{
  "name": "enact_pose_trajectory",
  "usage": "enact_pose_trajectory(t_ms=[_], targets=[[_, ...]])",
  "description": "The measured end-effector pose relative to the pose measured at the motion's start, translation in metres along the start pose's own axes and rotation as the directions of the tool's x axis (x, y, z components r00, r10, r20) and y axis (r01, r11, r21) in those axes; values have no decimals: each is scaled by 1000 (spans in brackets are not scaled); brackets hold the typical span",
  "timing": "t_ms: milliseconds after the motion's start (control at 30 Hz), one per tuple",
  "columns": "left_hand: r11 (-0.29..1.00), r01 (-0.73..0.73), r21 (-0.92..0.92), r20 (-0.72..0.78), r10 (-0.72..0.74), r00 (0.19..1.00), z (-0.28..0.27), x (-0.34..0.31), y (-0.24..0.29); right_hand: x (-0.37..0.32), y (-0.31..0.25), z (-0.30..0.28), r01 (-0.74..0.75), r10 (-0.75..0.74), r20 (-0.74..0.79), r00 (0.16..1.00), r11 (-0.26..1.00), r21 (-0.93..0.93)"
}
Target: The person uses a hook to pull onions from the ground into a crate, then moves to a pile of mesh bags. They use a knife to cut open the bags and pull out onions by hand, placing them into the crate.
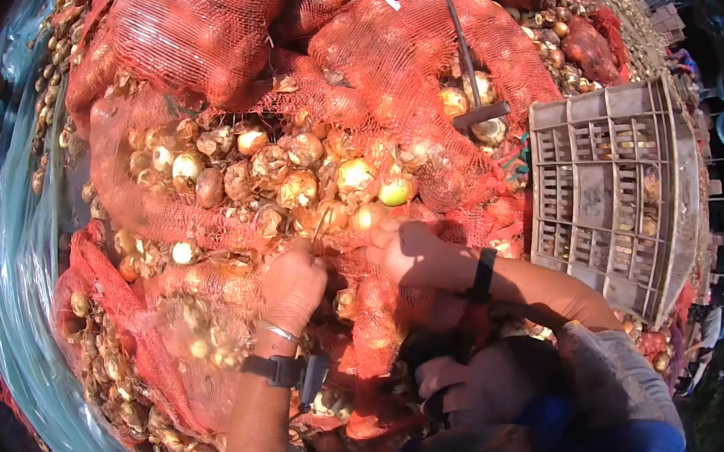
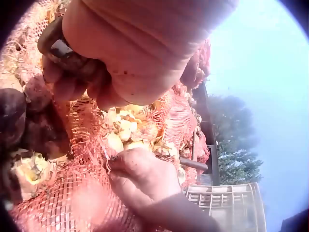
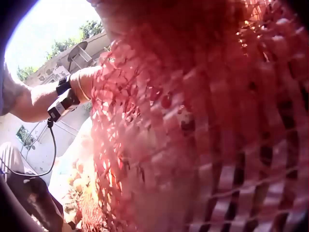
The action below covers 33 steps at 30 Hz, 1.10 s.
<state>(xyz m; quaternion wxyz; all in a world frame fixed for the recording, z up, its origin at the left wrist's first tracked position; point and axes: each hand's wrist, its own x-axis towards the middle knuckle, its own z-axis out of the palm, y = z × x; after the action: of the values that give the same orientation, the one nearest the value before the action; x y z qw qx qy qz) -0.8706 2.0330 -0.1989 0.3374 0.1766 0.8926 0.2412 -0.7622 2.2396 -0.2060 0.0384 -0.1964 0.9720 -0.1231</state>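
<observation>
Onions (image 1: 292,158) with dry, flaking skins lie in the gaping mouth of a red mesh bag (image 1: 201,226). At its near edge, my left hand (image 1: 294,278) is curled into a fist and grips the netting; its fingertips are mostly hidden in the head view. A short distance to the right, my right hand (image 1: 405,252) holds a gathered bit of the same mesh. From the left wrist view, the curled right hand (image 2: 145,176) pinches the netting, with a thin pale strip (image 2: 104,150) beside its fingertips. Red mesh (image 3: 193,135) fills most of the right wrist view.
A grey plastic crate (image 1: 604,198) lies tipped at the right. Other filled mesh bags (image 1: 189,36) are piled beyond the hands. A long-handled tool (image 1: 458,36) rests on them. Clear blue-tinted plastic sheeting (image 1: 26,291) runs along the left, with loose onions (image 1: 116,379) beside it.
</observation>
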Motion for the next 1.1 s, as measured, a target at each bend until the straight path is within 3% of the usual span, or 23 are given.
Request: enact_pose_trajectory(t_ms=[100, 133, 167, 267, 300, 367, 400, 467, 500, 567, 633, 700, 767, 833, 867, 900, 933, 967, 1000, 1033, 1100], targets=[[996, 22, 86, 85, -29, 996, 17, -18, -18, -19, 4, -9, -31, 31, 5, 1000, 981, 190], [990, 7, 137, 124, -25, 992, 21, -28, -27, -24, 9, -4, 7, 24, -108, 994, 962, 272], [991, 18, 135, 124, -35, 992, 23, -38, -33, -22, 12, -6, 13, 17, -104, 994, 961, 278], [993, -84, 78, 138, 72, 988, 32, -49, -44, -1, 24, -24, -104, 143, -201, 969, 976, 190], [995, -75, 66, 126, 66, 990, 35, -50, -46, 13, 31, -28, -89, 125, -196, 973, 979, 184], [991, -62, 120, 131, 46, 990, 38, -52, -48, 32, 41, -32, -108, 102, -161, 982, 994, -27], [992, -55, 115, 132, 40, 990, 34, -58, -44, 42, 44, -32, -103, 98, -155, 983, 994, -25], [983, -10, 185, 170, -22, 985, 21, -74, -33, 59, 47, -30, 156, -126, 225, 966, 980, -122], [983, 3, 182, 168, -34, 985, 19, -81, -35, 58, 48, -19, 167, -138, 228, 964, 979, -115], [982, -19, 190, 196, -18, 980, 18, -93, -41, 56, 53, 9, 493, -452, 202, 869, 826, -271], [982, -11, 187, 190, -26, 981, 22, -101, -53, 59, 57, 26, 527, -487, 207, 849, 807, -264], [993, 5, 114, 184, -26, 983, 20, -107, -56, 74, 55, 18, 625, -484, 468, 739, 753, -208], [997, 13, 74, 131, -22, 991, 22, -113, -69, 84, 57, 13, 649, -495, 525, 692, 746, -151], [1000, 21, 0, -61, -21, 998, 17, -120, -83, 85, 51, -6, 587, -471, 474, 744, 800, -125], [991, 3, -130, -171, -26, 985, 9, -122, -91, 81, 48, -11, 450, -378, 417, 826, 889, -86], [971, 169, -166, -125, -191, 974, -4, -121, -98, 78, 46, -20, 452, -377, 427, 822, 888, -87], [954, 80, -288, -291, -167, 942, 0, -118, -115, 71, 44, -31, 348, -287, 372, 883, 931, -108], [922, 173, -347, -244, -267, 933, -3, -110, -132, 63, 43, -40, 239, -191, 312, 931, 963, -125], [935, 166, -313, -294, -261, 920, -7, -107, -142, 58, 52, -43, 336, -273, 315, 909, 927, -167], [949, 160, -273, -349, -252, 903, -12, -103, -145, 57, 54, -40, 339, -274, 312, 910, 924, -177], [949, 149, -278, -360, -247, 900, -18, -96, -142, 57, 58, -28, 460, -423, 182, 887, 842, -281]])
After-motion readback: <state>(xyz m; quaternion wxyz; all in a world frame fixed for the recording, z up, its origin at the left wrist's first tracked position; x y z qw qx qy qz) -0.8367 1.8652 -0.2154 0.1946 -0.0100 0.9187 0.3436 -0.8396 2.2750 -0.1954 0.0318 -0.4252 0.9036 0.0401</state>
